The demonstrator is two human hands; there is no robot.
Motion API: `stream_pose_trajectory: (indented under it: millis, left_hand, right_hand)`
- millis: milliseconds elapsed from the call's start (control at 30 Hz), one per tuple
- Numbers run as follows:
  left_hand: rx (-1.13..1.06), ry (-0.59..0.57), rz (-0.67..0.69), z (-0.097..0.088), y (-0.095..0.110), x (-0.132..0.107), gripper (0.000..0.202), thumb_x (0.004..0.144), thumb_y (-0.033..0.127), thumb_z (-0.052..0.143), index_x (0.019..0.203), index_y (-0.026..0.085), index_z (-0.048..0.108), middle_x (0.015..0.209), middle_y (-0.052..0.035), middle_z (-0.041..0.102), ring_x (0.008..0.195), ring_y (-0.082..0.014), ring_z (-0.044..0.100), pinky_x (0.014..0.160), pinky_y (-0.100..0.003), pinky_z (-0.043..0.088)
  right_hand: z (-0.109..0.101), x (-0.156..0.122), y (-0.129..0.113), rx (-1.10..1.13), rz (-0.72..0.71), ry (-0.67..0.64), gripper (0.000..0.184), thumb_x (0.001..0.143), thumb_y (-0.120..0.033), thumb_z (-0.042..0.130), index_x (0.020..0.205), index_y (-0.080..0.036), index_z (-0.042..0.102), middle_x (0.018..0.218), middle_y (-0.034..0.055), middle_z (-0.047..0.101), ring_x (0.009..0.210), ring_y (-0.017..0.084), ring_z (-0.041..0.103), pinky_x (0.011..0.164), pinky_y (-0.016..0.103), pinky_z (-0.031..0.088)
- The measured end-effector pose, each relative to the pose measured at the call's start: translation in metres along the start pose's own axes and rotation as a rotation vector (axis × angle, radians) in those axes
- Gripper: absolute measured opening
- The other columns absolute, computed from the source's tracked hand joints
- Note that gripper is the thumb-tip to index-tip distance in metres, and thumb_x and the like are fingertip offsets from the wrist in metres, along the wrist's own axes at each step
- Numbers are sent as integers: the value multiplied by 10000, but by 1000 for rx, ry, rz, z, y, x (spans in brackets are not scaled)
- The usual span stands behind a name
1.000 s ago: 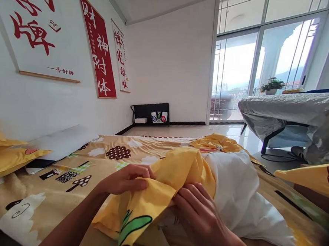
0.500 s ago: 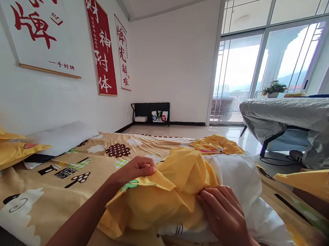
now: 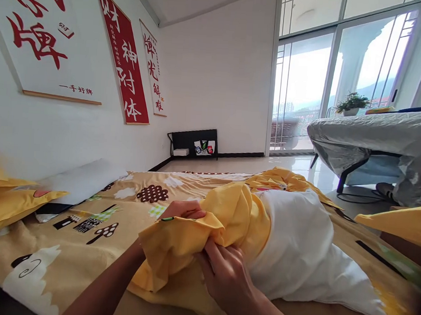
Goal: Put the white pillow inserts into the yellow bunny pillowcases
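Bedsheet [image 3: 83, 259]; left hand [image 3: 184, 209], right hand [image 3: 228, 270] angled inward, gripping cloth [image 3: 180, 236].

Yellow cover [image 3: 177, 238] presents as matt, creased cloth, white pillow [image 3: 298, 239] as smooth cloth, bedspread [image 3: 83, 259] as matt cloth, table wrap [image 3: 369, 131] as glossy, crinkled plastic, and floor [image 3: 234, 166] as smooth and glossy.

Soft daylight, glaring window [image 3: 302, 82] — overexposed, edges stretched

1. Before you, near the middle, the yellow cover [image 3: 241, 211] is bunched and deeply creased, a sliver of green print showing at its left.
2. To your right, the white pillow [image 3: 298, 239] lies rumpled, its left part under the cover.
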State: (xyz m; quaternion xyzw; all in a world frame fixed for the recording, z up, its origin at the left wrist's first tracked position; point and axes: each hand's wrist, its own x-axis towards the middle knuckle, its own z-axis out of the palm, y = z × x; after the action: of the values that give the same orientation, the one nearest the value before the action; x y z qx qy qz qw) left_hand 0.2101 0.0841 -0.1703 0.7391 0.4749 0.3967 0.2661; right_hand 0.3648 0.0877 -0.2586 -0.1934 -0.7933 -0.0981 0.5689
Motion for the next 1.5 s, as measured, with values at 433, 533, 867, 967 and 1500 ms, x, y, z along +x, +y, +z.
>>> stream_pose_trajectory:
  millis: [433, 533, 867, 967, 1500]
  left_hand:
    - [14, 134, 133, -11, -40, 14, 306, 832, 481, 568, 807, 177, 577, 766, 7, 538, 712, -130, 474, 640, -236, 377]
    - [43, 105, 158, -14, -45, -3, 292, 855, 466, 536, 950, 193, 572, 917, -20, 568, 819, -161, 511, 736, -268, 417]
    - [-286, 201, 11, -26, -68, -2, 309, 791, 470, 610, 752, 190, 485, 613, 57, 464, 531, -89, 404, 507, -206, 317]
    - [-332, 82, -63, -17, -73, 14, 313, 747, 453, 642, 702, 185, 485, 603, 36, 506, 525, -104, 442, 505, -221, 344]
    - [456, 254, 479, 13, -28, -55, 426, 851, 221, 527, 1273, 233, 476, 1190, -107, 553, 1099, -243, 529, 918, -342, 447]
  right_hand:
    - [-16, -13, 32, 246, -88, -138, 218, 953, -223, 468, 736, -199, 484, 609, -21, 562, 556, 100, 512, 592, 221, 370]
    - [-25, -6, 35, 256, -15, -84, 226, 952, -255, 476, 732, -206, 468, 597, -26, 540, 532, 95, 494, 553, 201, 374]
    - [-33, 1, 20, 277, -58, -123, 235, 969, -310, 448, 758, -207, 459, 599, -27, 554, 546, 94, 510, 563, 193, 393]
    - [-38, 0, 21, 232, -144, -156, 224, 970, -272, 440, 761, -199, 476, 596, -18, 573, 529, 100, 508, 554, 215, 384]
    - [-22, -9, 33, 175, -164, -110, 200, 946, -212, 479, 760, -177, 543, 657, 8, 626, 593, 123, 541, 633, 255, 414]
